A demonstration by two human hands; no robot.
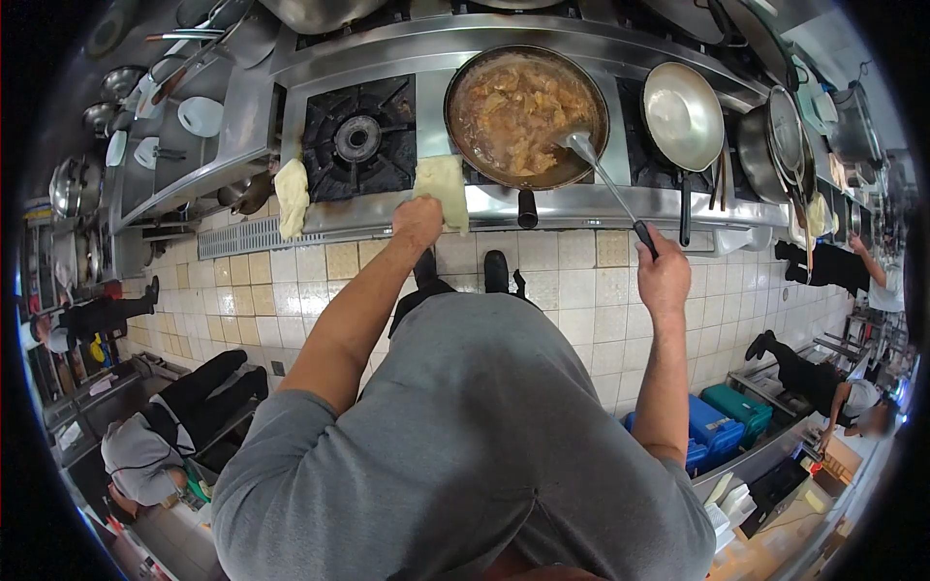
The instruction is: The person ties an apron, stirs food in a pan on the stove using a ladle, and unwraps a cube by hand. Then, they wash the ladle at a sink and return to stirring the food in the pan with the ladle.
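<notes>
In the head view, a wide frying pan (528, 180) sits on the stove, holding chunks of food in brown sauce (513, 111). My right hand (665, 273) is closed around the black handle of a metal spatula (608, 176), whose blade rests in the sauce at the pan's right side. At the stove's front edge, my left hand (418, 221) is closed at the lower left corner of a pale yellow cloth (442, 184). The fingertips there are hidden. The pan's short black handle (527, 209) points toward me, untouched.
A gas burner (358, 140) is left of the pan. Another cloth (291, 198) hangs at the stove's left end. A lighter pan (682, 116) stands to the right. Co-workers (145, 455) are at both sides. Blue and green bins (715, 426) stand behind me at right.
</notes>
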